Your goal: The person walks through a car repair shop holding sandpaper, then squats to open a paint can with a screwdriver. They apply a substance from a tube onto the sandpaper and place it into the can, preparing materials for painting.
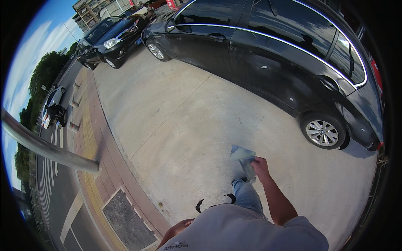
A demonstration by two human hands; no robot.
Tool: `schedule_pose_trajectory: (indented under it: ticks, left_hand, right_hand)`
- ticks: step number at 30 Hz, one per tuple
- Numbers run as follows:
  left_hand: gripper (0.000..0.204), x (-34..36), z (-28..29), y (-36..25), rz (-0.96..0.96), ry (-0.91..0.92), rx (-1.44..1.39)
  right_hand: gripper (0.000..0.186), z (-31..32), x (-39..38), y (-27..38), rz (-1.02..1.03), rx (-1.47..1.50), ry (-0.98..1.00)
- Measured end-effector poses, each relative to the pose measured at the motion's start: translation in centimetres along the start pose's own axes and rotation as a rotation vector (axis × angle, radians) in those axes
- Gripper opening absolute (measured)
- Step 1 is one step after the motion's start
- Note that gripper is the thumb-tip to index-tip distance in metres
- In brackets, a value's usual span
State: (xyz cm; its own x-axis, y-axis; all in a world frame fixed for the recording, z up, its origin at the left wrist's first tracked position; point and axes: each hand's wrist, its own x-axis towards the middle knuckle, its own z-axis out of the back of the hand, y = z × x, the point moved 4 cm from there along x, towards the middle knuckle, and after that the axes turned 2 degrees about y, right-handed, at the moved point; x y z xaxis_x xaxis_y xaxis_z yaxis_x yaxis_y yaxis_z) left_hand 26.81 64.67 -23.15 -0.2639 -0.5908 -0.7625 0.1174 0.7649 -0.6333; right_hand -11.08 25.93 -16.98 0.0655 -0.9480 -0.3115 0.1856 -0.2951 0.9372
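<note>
My right hand [260, 167] is closed on thin, flat rectangular plates that look like putty scrapers. The upper scraper [242, 153] is pale and reflects the sky; the lower scraper [248, 167] is darker and hangs below my fingers. Both are held out over the concrete, in front of my jeans leg [248, 194] and apart from the car. At the lower left, a bit of my left arm or hand [181, 226] shows beside my light shirt; its fingers cannot be made out.
A black car [268, 62] with small pale patches on its side stands across the concrete [176, 121]. Another dark car [111, 39] is parked farther left. Left lie a brick walkway [111, 154], a thick metal pole [54, 150], short bollards [74, 126], a ground cover [127, 219] and a road.
</note>
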Motion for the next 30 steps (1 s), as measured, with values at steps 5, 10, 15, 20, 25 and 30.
schedule_pose_trajectory:
  ticks: [5,10,15,20,25,30]
  left_hand:
    - [0.051,-4.0,-1.7,12.7,-0.150,-0.287,-0.137]
    - [0.047,-3.4,-2.1,14.9,-0.064,-0.268,0.238]
    - [0.048,-11.9,2.3,4.4,-0.422,-0.453,-0.125]
    - [0.038,-18.0,3.1,-4.9,-0.823,-0.068,-1.141]
    - [0.020,-18.0,2.7,-4.2,-0.756,-0.271,-1.035]
    - [0.021,-17.3,2.4,-2.8,-0.715,-0.335,-1.009]
  right_hand:
    - [0.015,-10.2,-9.8,4.6,-0.099,0.277,0.244]
    - [0.020,-18.3,-16.7,7.3,-0.077,0.220,0.480]
    - [0.027,-24.2,-21.9,8.9,-0.076,0.099,0.893]
    - [0.032,-27.8,-25.6,8.9,-0.140,0.060,1.124]
    - [0.032,-28.2,-26.9,7.8,-0.144,0.047,1.175]
    - [0.031,-27.1,-27.0,6.9,-0.116,-0.023,1.185]
